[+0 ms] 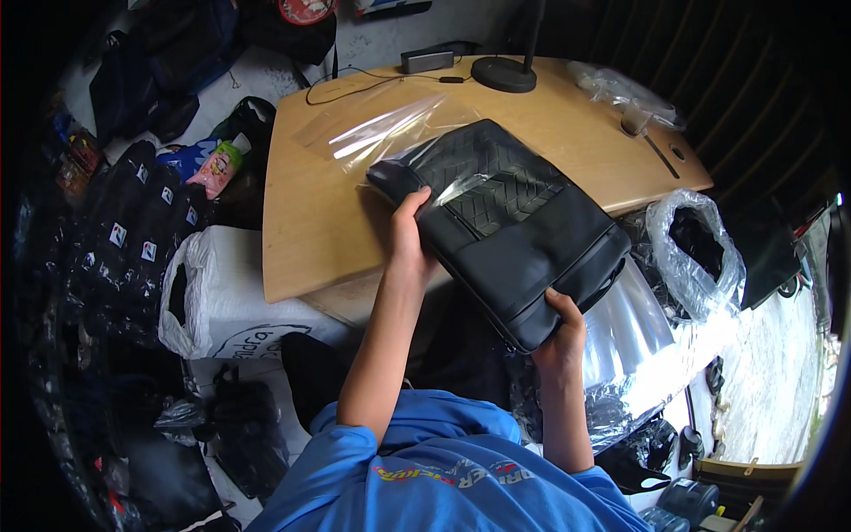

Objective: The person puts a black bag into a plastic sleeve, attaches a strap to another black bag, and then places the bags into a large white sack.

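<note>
A black backpack (519, 235) with an embossed zigzag panel is held up at a tilt over the table's near edge. My left hand (414, 235) grips its left side, thumb on top and the other fingers hidden beneath. My right hand (563, 337) is closed on its near right end, thumb over the edge. Beyond the backpack, clear plastic wrapping (386, 129) lies on the tabletop and meets its far left corner. Shiny streaks cross the patterned panel; whether the plastic covers it I cannot tell.
The wooden table (310, 222) carries a black round stand base (503, 74), a small dark box (427, 60) with a cable, and crumpled plastic (625, 93). White sack (235, 301) at left; wrapped black bags (133, 230) beyond it. Clear plastic sheets (629, 328) lie right.
</note>
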`<state>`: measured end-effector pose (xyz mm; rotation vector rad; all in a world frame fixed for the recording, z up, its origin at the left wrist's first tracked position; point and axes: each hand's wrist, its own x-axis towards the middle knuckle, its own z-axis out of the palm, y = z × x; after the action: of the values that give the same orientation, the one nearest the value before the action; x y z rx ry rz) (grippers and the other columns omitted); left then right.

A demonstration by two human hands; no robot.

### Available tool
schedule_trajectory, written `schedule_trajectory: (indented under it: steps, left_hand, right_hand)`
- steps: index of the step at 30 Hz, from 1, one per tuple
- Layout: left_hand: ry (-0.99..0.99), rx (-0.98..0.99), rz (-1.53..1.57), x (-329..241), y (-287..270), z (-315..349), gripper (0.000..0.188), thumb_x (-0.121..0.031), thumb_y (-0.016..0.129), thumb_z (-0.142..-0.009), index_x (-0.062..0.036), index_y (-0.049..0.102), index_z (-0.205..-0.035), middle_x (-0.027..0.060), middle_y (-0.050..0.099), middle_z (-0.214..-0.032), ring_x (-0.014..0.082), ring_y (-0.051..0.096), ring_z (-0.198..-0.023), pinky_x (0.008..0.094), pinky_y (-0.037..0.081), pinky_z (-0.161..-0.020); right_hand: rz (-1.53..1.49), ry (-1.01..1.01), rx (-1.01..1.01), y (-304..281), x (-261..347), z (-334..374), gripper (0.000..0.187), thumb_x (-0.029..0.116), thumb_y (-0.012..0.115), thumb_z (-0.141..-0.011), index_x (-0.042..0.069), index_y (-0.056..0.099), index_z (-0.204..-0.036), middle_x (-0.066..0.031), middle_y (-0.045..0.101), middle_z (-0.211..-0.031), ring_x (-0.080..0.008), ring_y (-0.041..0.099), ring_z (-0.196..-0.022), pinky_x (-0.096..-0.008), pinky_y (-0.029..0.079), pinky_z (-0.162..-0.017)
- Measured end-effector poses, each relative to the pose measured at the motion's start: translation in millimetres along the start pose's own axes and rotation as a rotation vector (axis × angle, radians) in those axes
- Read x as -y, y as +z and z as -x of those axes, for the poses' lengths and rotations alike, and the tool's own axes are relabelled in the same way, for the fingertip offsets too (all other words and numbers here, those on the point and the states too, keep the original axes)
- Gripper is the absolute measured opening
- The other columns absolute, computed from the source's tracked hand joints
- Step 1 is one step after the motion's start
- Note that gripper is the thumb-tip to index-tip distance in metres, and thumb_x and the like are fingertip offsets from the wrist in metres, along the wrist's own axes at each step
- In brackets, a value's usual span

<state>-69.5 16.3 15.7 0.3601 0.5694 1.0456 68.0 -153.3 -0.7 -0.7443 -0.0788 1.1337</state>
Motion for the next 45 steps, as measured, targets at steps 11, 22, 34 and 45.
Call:
schedule_trajectory:
  steps: [11,22,34,45]
  left_hand:
    - [0.022,-0.127,-0.044,-19,-8,-9,0.028,-0.026,0.054,-0.082,-0.0034,0.058,-0.097,0.0114,0.063,-0.09,0.0256,0.063,-0.078,0.0382,0.052,-0.072]
    - [-0.089,-0.049,-0.089,-26,-38,11,0.021,-0.023,0.057,-0.081,-0.0039,0.061,-0.089,0.0079,0.064,-0.078,0.0204,0.062,-0.064,0.0333,0.054,-0.06]
    - [-0.136,-0.001,-0.128,-24,-23,36,0.017,-0.022,0.058,-0.082,-0.0053,0.057,-0.085,0.0067,0.061,-0.075,0.0177,0.061,-0.063,0.0316,0.052,-0.058]
    - [0.543,-0.315,-0.554,-41,-50,75,0.031,-0.014,0.064,-0.084,-0.0012,0.055,-0.111,0.0117,0.062,-0.106,0.0192,0.063,-0.085,0.0312,0.051,-0.072]
  right_hand:
    - [0.516,0.165,0.102,-20,44,14,0.055,0.019,0.061,-0.086,-0.009,0.037,-0.127,-0.0193,0.058,-0.11,-0.0294,0.06,-0.101,-0.0439,0.051,-0.085]
    - [0.109,0.148,0.121,-5,17,25,0.037,0.013,0.061,-0.08,-0.005,0.053,-0.112,-0.0163,0.064,-0.1,-0.0273,0.065,-0.088,-0.0396,0.053,-0.082]
    - [0.16,-0.002,-0.016,6,7,16,0.037,-0.007,0.052,-0.073,-0.012,0.049,-0.109,-0.0211,0.061,-0.096,-0.0303,0.066,-0.08,-0.0379,0.058,-0.073]
    - [0.271,-0.056,-0.106,4,31,11,0.033,-0.005,0.054,-0.068,-0.01,0.057,-0.1,-0.0171,0.064,-0.088,-0.0257,0.065,-0.079,-0.0351,0.055,-0.074]
